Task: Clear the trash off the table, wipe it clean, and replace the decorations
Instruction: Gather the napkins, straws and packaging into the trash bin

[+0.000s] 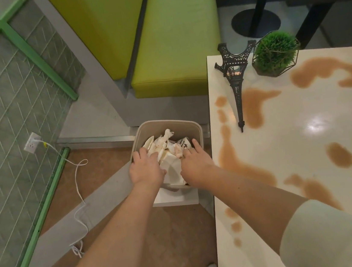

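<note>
Your left hand [145, 168] and right hand [193, 163] are pressing flat, fingers spread, on crumpled paper trash [169, 156] in the bin [164, 123], at nine o'clock of the stained table [283, 141].

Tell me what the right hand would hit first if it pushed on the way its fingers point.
Most likely the crumpled white paper trash in the bin; the right hand already lies on that heap, fingers aimed toward the bin's far rim. Depth is unclear.
</note>
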